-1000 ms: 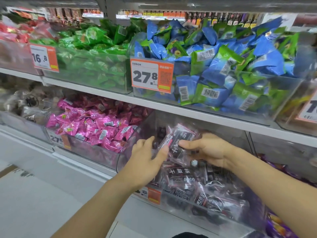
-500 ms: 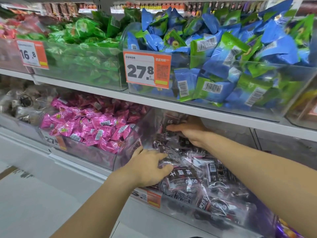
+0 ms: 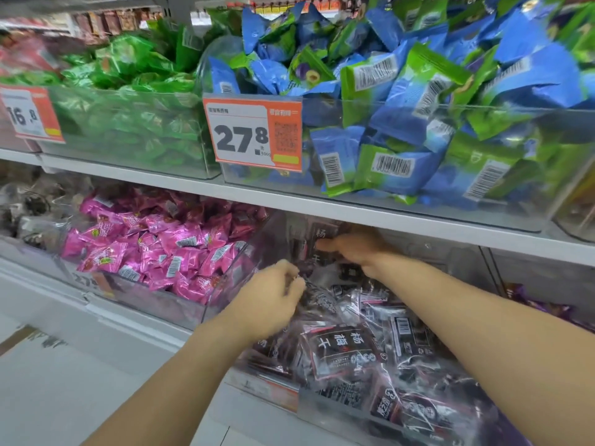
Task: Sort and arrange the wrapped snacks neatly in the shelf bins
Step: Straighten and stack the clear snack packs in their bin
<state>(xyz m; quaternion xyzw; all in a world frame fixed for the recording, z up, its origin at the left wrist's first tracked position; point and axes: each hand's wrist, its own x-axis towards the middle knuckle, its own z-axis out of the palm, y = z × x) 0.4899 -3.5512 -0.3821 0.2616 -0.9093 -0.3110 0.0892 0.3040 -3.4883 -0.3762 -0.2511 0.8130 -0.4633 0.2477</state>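
Tidying the dark clear-wrapped snacks (image 3: 346, 350) is the step in hand: they lie heaped in the lower clear bin (image 3: 347, 410), on the shelf below the blue and green packets (image 3: 402, 91). The right hand (image 3: 354, 249) reaches deep toward the back of that bin, under the shelf board (image 3: 322, 206), fingers stretched flat against an upright dark packet (image 3: 318, 233) as if pressing it into place rather than clutching it. The left hand (image 3: 273, 297) sits nearer the bin's front left corner with fingers bent down into the pile; motion blur hides whether it actually pinches a wrapper, so I cannot tell. My reading is that the back row is being stood up while the loose front heap waits. The next move likely calls for lifting one packet from the front and setting it upright beside the one at the back, label facing out. Just left, a bin of pink snacks (image 3: 154, 249) looks settled; above it sit green snacks (image 3: 135, 75) and the orange price tag (image 3: 254, 133)
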